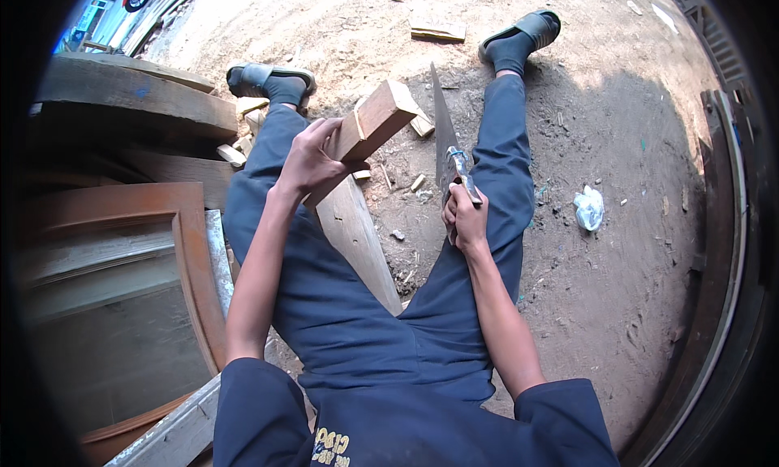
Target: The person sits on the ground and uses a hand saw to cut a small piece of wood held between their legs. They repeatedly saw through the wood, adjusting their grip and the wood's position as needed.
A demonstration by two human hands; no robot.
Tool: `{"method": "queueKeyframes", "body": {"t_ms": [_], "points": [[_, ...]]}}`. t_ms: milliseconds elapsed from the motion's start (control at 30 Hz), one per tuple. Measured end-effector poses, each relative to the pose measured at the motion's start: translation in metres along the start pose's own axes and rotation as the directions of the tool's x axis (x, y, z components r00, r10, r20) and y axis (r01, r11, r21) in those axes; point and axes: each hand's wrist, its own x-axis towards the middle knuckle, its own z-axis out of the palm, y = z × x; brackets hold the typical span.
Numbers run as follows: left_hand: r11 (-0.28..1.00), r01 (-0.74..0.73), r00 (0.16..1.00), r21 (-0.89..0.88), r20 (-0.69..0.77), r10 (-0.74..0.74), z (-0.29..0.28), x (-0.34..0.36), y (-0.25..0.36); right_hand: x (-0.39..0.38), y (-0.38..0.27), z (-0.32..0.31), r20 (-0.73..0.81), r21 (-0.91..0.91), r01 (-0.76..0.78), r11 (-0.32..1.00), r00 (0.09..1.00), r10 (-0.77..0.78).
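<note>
My left hand point(307, 160) is wrapped round a squared block of wood point(375, 123), held up over my left leg and tilted so its cut end points up and to the right. In my right hand point(466, 215) is a handsaw point(442, 118), gripped by its handle over my right thigh. Its tapered blade points away from me, and something light blue is wound round the handle's top. Saw and block are apart. Below the block, a wider plank point(355, 236) slants between my legs.
On the left, thick beams point(138, 98) are stacked behind a brown wooden frame point(193, 256). Wood offcuts point(438, 31) and chips lie on the dirt ground. A crumpled plastic bag point(589, 209) sits to the right, and long boards point(734, 223) stand along the right edge.
</note>
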Motion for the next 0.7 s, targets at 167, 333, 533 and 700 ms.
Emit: {"method": "queueKeyframes", "body": {"t_ms": [167, 333, 533, 700], "points": [[0.963, 0.057, 0.992, -0.263, -0.091, -0.083, -0.059, 0.01, 0.081, -0.001, -0.001, -0.003, -0.001, 0.044, 0.004, 0.999, 1.0, -0.004], [0.968, -0.112, 0.969, -0.225, -0.24, 0.056, -0.126, 0.008, 0.112, -0.006, 0.0, 0.003, 0.008, 0.024, -0.011, 1.0, 1.0, 0.011], [0.845, -0.269, 0.806, -0.463, -0.588, -0.065, -0.215, 0.001, 0.127, -0.001, 0.008, -0.005, 0.012, 0.181, -0.059, 0.982, 0.998, 0.058], [0.561, -0.548, 0.576, -0.62, -0.766, -0.285, -0.183, -0.019, 0.039, 0.001, 0.002, -0.006, -0.064, 0.254, 0.084, 0.964, 0.996, -0.069]]}}
